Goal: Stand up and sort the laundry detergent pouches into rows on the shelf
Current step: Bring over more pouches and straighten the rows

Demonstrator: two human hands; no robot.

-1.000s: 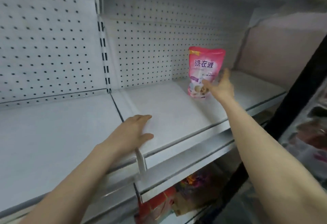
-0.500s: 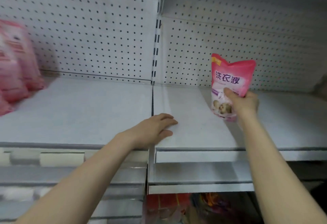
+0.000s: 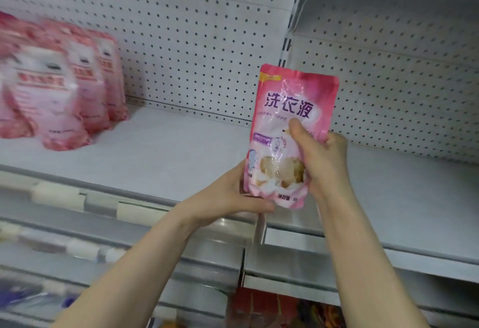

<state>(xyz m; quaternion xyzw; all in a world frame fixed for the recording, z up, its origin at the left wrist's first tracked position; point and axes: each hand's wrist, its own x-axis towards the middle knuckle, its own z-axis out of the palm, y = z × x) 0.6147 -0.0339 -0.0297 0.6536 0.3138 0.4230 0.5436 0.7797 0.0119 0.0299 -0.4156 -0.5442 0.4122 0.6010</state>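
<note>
You face a white perforated metal back panel (image 3: 194, 29), split by a grey slotted metal upright (image 3: 290, 24). Either side of that upright runs a flat pale grey metal shelf (image 3: 168, 151); below it sits a clear plastic label rail (image 3: 129, 209).

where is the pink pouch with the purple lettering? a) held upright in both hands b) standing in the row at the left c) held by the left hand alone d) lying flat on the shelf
a: the right hand grips the pouch at its middle and the left hand holds its lower edge, apart from the row of pouches at the left.
</note>
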